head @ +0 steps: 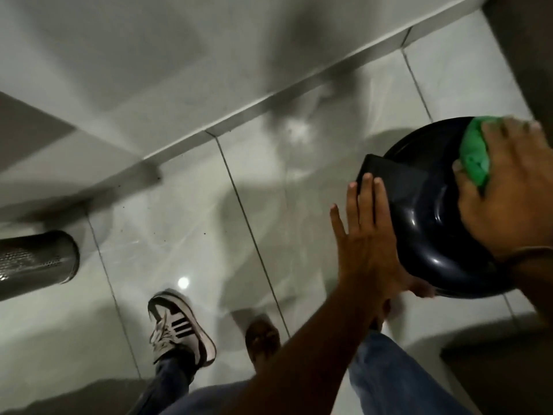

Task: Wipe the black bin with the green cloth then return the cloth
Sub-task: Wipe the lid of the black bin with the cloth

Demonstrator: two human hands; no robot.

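two hands are on the glossy round black plastic bin [431,223] at the right edge. the left hand [369,235] lies flat with straight fingers, grasping nothing, against the bin's left side. the right hand [508,193], fingers spread, presses the crumpled green cloth [474,155] on its top.

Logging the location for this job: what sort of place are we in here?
Probably an indoor washroom or service corridor, though I cannot be sure. Glossy pale floor tiles meet a tiled skirting, a perforated metal bin stands at left, and the black bin is being wiped with a green cloth.
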